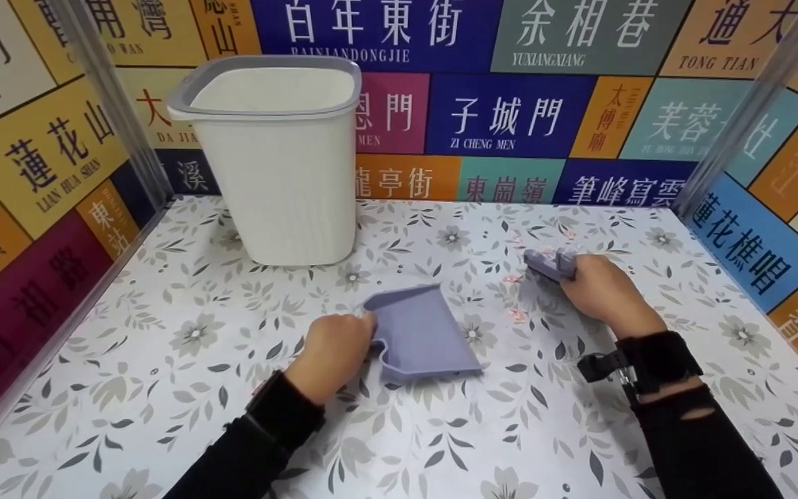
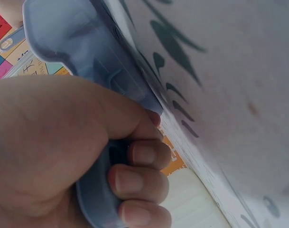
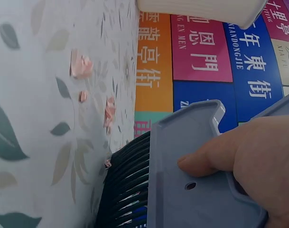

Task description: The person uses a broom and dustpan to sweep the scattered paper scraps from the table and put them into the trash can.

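Observation:
My left hand [image 1: 335, 353] grips the handle of a grey-purple dustpan [image 1: 427, 333], its fingers curled round the handle loop in the left wrist view. The pan lies low over the patterned tabletop, with its wide edge facing right. Farther right, my right hand [image 1: 603, 291] holds a matching hand brush [image 1: 544, 265], thumb along its flat back [image 3: 168, 175]. Dark bristles [image 3: 130, 175] point down toward the table in the right wrist view. Crumpled pink scraps [image 3: 81, 65] lie on the surface beside the bristles, and another scrap [image 1: 516, 316] sits between pan and brush.
A tall white bin [image 1: 288, 180] with a grey rim stands at the back left, its top uncovered. Walls of coloured street-name panels [image 1: 510, 114] close off the back and both sides. The table [image 1: 198, 402] has a floral leaf-pattern cover.

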`<state>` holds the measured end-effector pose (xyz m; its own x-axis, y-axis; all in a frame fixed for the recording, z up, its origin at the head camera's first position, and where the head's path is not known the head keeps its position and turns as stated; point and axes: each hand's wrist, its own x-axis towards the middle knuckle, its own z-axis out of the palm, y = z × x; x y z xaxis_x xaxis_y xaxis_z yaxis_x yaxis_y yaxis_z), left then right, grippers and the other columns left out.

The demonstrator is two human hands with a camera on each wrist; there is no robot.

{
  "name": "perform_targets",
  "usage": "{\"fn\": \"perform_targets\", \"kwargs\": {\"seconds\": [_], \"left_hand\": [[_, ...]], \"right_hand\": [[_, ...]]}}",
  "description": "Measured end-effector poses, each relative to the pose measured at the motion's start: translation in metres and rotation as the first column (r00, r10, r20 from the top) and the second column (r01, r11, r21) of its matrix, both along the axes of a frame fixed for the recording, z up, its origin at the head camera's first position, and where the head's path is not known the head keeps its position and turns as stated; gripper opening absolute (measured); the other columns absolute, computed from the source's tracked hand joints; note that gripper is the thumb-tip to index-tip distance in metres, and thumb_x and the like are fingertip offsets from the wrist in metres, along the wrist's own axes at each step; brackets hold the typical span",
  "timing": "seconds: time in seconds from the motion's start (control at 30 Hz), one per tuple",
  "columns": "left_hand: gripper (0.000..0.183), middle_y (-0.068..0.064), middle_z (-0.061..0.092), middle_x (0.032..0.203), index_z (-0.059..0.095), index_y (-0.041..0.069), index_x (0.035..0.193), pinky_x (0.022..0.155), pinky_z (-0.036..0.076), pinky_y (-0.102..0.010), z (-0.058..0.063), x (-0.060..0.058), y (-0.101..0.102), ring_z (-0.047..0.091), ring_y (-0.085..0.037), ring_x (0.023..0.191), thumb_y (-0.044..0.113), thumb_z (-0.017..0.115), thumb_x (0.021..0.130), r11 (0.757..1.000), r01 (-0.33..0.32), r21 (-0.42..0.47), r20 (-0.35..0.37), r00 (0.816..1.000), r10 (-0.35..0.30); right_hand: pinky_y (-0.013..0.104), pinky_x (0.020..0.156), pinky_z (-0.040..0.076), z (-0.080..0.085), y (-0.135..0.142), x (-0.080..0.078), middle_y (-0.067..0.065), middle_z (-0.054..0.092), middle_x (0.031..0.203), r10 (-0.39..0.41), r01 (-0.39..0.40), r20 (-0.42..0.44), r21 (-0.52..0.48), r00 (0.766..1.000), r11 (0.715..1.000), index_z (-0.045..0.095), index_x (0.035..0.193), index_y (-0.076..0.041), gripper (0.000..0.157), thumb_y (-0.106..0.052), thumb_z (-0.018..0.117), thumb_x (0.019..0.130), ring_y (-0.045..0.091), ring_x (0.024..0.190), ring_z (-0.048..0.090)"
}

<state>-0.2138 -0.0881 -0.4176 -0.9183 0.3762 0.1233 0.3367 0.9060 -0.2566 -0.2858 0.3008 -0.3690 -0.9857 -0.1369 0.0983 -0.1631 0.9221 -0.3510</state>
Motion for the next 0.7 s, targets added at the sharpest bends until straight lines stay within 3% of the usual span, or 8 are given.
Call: {"fn": "perform_targets", "kwargs": {"seconds": [0.17,0.33,0.57,0.7], "left_hand": [[0.012,-0.006,0.061,0.067,0.063,0.009,0.099,0.045,0.052,-0.032,-0.002,0.002,-0.001,0.059,-0.019,0.053,0.01,0.074,0.094,1.0,0.018,0.011,-0.064,0.998,-0.017],[0.012,-0.006,0.061,0.067,0.064,0.009,0.1,0.046,0.053,-0.033,-0.002,0.002,-0.002,0.058,-0.02,0.053,0.011,0.074,0.094,1.0,0.027,0.015,-0.079,0.997,-0.026],[0.012,-0.006,0.062,0.068,0.065,0.009,0.105,0.046,0.053,-0.033,-0.004,0.0,-0.002,0.058,-0.02,0.053,0.011,0.073,0.096,1.0,0.015,0.001,-0.05,0.999,-0.015],[0.011,-0.007,0.062,0.069,0.065,0.009,0.108,0.047,0.054,-0.032,-0.004,-0.001,0.0,0.059,-0.02,0.054,0.012,0.071,0.098,1.0,0.003,-0.02,-0.016,1.0,-0.004]], "right_hand": [[0.061,0.081,0.051,0.004,-0.008,0.005,0.032,0.069,0.108,0.03,-0.03,0.023,-0.01,0.999,1.0,0.066,0.095,0.003,0.021,-0.016,0.06,0.1,0.039,0.085,0.063],[0.056,0.078,0.051,0.01,-0.015,0.011,0.028,0.069,0.102,0.086,-0.085,0.046,-0.026,0.995,0.996,0.067,0.099,0.004,0.018,-0.014,0.064,0.099,0.035,0.08,0.061],[0.057,0.084,0.053,0.019,-0.023,0.021,0.028,0.073,0.108,0.148,-0.147,0.086,-0.017,0.985,0.989,0.071,0.11,0.004,0.028,-0.023,0.068,0.103,0.033,0.086,0.066],[0.053,0.081,0.055,0.023,-0.026,0.026,0.026,0.074,0.109,0.186,-0.184,0.101,-0.033,0.977,0.982,0.072,0.11,0.003,0.024,-0.018,0.07,0.1,0.029,0.084,0.066]]}}
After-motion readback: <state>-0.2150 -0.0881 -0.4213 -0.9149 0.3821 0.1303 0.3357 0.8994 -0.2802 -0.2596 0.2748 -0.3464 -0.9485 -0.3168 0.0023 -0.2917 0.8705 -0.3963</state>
